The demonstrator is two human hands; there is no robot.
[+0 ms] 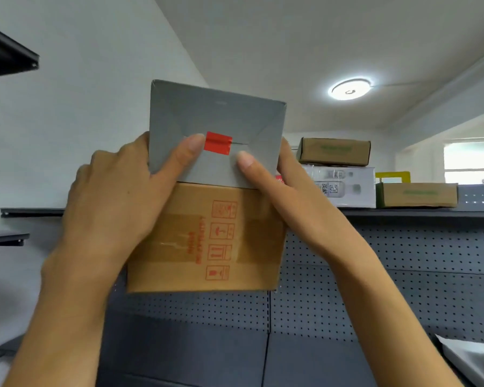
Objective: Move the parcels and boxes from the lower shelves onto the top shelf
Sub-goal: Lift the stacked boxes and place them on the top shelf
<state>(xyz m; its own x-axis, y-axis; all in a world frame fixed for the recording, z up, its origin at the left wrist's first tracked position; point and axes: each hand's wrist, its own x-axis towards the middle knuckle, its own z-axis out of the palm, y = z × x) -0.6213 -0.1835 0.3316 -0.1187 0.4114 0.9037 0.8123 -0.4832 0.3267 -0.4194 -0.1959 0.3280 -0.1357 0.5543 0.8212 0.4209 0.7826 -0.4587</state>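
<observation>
Up high, both hands hold a stack of 2 boxes in front of the shelf unit. The grey box (215, 129) w/ a red sticker (218, 143) sits on top of the brown box (207, 241), which has red handling symbols & clear tape. Left hand (115, 196) wraps the stack's left side, thumb pressed on the grey box right by the sticker. Right hand (288, 196) wraps the right side, thumb on the grey box too. So each grip is clamped on the stack, not apart. The stack is held in the air at about the level of the top shelf (419, 212), its base below the shelf edge. On that shelf, to the right: a white box (347, 188) w/ a small brown box (336, 150) on it, then another brown box (418, 194) beside it & sth yellow (393, 176) behind. Dark pegboard (403, 275) backs the unit below.
</observation>
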